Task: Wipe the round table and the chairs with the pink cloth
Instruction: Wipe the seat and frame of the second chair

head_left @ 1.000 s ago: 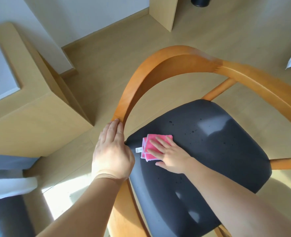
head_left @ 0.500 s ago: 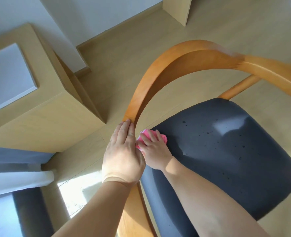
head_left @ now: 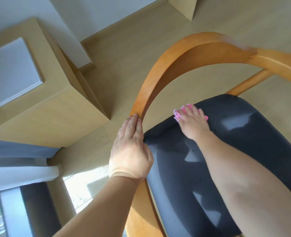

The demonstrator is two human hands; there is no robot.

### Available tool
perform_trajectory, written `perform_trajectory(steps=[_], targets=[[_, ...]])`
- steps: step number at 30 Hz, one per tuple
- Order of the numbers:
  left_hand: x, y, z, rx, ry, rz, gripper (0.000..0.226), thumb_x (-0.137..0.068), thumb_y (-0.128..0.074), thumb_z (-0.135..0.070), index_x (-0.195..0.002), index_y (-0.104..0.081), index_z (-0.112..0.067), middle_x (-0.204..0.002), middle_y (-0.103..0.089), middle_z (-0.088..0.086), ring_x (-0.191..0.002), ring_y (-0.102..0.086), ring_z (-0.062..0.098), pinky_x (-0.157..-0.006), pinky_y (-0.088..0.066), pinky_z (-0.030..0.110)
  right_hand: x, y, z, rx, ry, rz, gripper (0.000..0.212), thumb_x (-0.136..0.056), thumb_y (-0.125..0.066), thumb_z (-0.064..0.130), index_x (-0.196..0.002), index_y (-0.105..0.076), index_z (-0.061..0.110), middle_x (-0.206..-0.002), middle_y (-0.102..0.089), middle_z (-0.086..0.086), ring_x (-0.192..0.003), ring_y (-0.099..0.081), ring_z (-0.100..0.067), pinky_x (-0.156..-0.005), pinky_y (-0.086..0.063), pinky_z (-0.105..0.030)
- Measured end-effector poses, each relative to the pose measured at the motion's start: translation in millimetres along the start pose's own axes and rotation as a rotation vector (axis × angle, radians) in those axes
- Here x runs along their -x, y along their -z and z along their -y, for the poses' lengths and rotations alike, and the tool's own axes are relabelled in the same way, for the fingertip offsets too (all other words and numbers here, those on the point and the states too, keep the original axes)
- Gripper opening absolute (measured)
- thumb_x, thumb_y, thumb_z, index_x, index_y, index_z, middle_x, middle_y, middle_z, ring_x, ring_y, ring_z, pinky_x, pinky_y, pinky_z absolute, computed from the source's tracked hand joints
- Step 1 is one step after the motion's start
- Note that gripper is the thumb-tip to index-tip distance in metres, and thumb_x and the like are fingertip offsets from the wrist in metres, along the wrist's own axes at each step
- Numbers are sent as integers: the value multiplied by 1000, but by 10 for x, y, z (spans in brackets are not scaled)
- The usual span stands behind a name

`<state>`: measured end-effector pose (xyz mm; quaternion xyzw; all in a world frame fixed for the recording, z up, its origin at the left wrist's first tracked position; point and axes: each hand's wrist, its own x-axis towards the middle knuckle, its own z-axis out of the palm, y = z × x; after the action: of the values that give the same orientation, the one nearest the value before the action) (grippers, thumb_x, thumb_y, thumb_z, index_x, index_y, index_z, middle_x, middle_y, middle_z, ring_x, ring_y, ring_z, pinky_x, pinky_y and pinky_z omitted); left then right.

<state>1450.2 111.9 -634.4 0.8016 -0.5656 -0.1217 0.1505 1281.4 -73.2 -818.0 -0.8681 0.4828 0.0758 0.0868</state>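
A chair with a curved orange wooden armrest [head_left: 165, 65] and a dark padded seat [head_left: 244, 137] fills the right half of the head view. My left hand [head_left: 131, 151] rests flat on the armrest, fingers straight along its left side. My right hand [head_left: 192, 122] presses the pink cloth [head_left: 180, 112] flat onto the far left part of the seat; only the cloth's edges show around my fingers. The round table is not in view.
A light wooden cabinet [head_left: 44, 117] with a white square top panel [head_left: 13, 71] stands to the left of the chair. Grey and white curtains [head_left: 18, 171] hang at the lower left beside a window. Pale wood floor [head_left: 124, 48] surrounds the chair.
My right hand slid the pink cloth from the seat's left edge by my left hand toward the far side of the seat. My left hand stayed on the armrest.
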Motion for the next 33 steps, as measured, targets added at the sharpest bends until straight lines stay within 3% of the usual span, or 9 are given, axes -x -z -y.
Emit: perform_trajectory(steps=[5,11,15,18,21,25,28,33], targets=[[9,11,58,4,2,8,60,-85,-49,-7,-144,-38,-7,-152,-34,6,-143,-25,26,-116,-15,31,37,-70,-31,-27,-65,-6,47,-100,-13,44,-142,-31,36,-149,-28,0,-143,-9,-25,-115,-17,-43],[-24,35,71,64,10,-9,59,-80,-43,-5,-139,-43,0,-148,-39,12,-140,-30,31,-114,-11,32,259,-85,317,-10,-64,-29,48,-97,-20,37,-144,-29,30,-151,-27,-4,-141,-14,-31,-120,-6,-43],[-3,28,75,38,15,0,59,-83,-51,-1,-140,-42,-1,-149,-38,11,-142,-27,29,-115,-7,31,519,-150,815,19,95,-9,43,-99,-21,36,-141,-28,27,-152,-24,-9,-143,-12,-36,-118,-8,-49],[-6,48,44,22,11,-8,55,-86,-51,-3,-141,-42,-1,-148,-39,12,-141,-28,30,-115,-13,36,755,-202,1130,-49,270,-60,42,-94,-42,29,-135,-34,22,-145,-30,-11,-142,-16,-38,-115,-18,-54],[-12,50,24,-10,32,-16,53,-89,-49,-5,-142,-40,-5,-149,-38,10,-142,-27,29,-114,-15,39,1108,-319,1349,-127,426,-66,44,-88,-53,22,-132,-50,20,-148,-35,-8,-143,-18,-35,-120,-8,-50],[-32,24,-3,-57,69,4,55,-93,-47,-11,-146,-35,-13,-153,-33,2,-144,-23,25,-112,-12,36,1545,-464,1402,-163,447,-115,35,-96,-43,23,-129,-50,19,-147,-38,-7,-143,-19,-33,-119,6,-44],[-23,7,15,-80,74,-9,56,-93,-47,-13,-147,-33,-15,-154,-32,0,-144,-23,24,-111,-14,35,1698,-513,1359,-150,491,-90,39,-96,-43,23,-135,-44,21,-148,-35,-5,-145,-15,-31,-120,-8,-47],[41,-7,-8,-57,-100,-12,49,-86,-50,-1,-135,-51,-9,-141,-49,8,-135,-39,29,-112,-32,43,1622,-356,1039,-90,526,-56,48,-88,-53,20,-133,-39,20,-148,-30,-8,-144,-17,-31,-113,-30,-51]])
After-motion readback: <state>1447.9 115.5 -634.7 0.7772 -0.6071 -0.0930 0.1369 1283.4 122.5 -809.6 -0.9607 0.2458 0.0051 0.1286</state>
